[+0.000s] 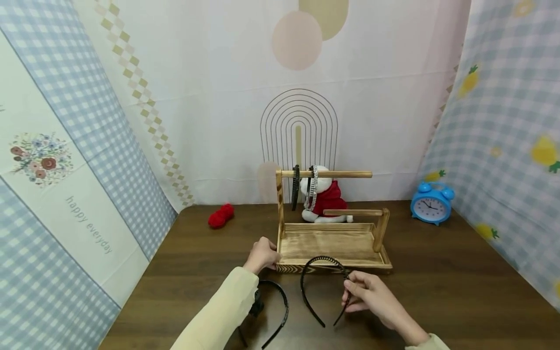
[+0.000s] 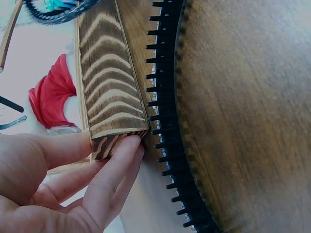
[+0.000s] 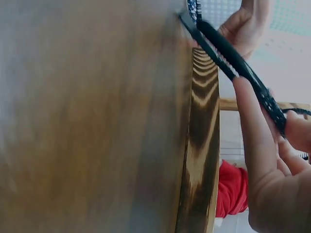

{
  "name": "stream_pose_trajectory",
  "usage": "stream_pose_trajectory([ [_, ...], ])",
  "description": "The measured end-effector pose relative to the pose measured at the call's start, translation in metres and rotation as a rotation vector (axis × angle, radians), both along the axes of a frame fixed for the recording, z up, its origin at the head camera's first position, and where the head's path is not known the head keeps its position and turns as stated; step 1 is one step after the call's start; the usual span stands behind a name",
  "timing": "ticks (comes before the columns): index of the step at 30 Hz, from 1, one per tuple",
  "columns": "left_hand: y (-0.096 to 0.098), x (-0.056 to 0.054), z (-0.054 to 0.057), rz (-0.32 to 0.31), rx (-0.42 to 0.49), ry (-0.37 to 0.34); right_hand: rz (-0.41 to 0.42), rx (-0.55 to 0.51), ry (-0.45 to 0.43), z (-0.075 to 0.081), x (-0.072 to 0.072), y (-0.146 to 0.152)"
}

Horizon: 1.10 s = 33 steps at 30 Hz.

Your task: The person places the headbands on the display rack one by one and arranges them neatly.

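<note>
My left hand (image 1: 261,253) grips the front left corner of a wooden stand (image 1: 293,268), a shallow tray with two horizontal bars. In the left wrist view, the thumb lies along the tray's edge and the fingers (image 2: 104,187) bend round its end. My right hand (image 1: 369,294) pinches a black toothed headband (image 1: 303,279) by one side, its arch up, in front of the tray. Another black headband (image 1: 285,301), with a dark ornament, is beside my left forearm. On the upper bar (image 1: 350,174) hang a black headband (image 1: 295,187) and some clear and dark ones (image 1: 313,189).
Behind the stand sits a white plush toy in red clothing (image 1: 330,197). A blue alarm clock (image 1: 430,204) stands at the back right of the brown table (image 1: 459,282), and a red bow-like thing (image 1: 220,216) lies at the back left. Patterned cloth (image 1: 210,121) surrounds the table.
</note>
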<state>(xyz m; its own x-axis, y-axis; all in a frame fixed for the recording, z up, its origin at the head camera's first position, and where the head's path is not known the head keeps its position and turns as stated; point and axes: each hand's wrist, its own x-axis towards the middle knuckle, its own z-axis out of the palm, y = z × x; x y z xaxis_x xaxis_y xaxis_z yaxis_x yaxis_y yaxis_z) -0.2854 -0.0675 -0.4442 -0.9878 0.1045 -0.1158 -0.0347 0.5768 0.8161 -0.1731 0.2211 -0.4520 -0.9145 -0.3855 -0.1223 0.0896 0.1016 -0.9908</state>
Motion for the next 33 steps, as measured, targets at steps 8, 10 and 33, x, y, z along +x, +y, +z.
stream_pose_trajectory([
  [8, 0.002, 0.002, -0.001, 0.001, -0.008, -0.005, -0.128, 0.032, 0.097, 0.002, 0.005, -0.006],
  [10, 0.001, 0.001, -0.001, 0.002, -0.008, -0.003, -0.166, 0.033, 0.122, 0.004, 0.005, -0.008],
  [33, 0.0, -0.001, -0.002, -0.001, -0.009, -0.001, -0.455, 0.014, 0.275, 0.02, -0.015, -0.028],
])
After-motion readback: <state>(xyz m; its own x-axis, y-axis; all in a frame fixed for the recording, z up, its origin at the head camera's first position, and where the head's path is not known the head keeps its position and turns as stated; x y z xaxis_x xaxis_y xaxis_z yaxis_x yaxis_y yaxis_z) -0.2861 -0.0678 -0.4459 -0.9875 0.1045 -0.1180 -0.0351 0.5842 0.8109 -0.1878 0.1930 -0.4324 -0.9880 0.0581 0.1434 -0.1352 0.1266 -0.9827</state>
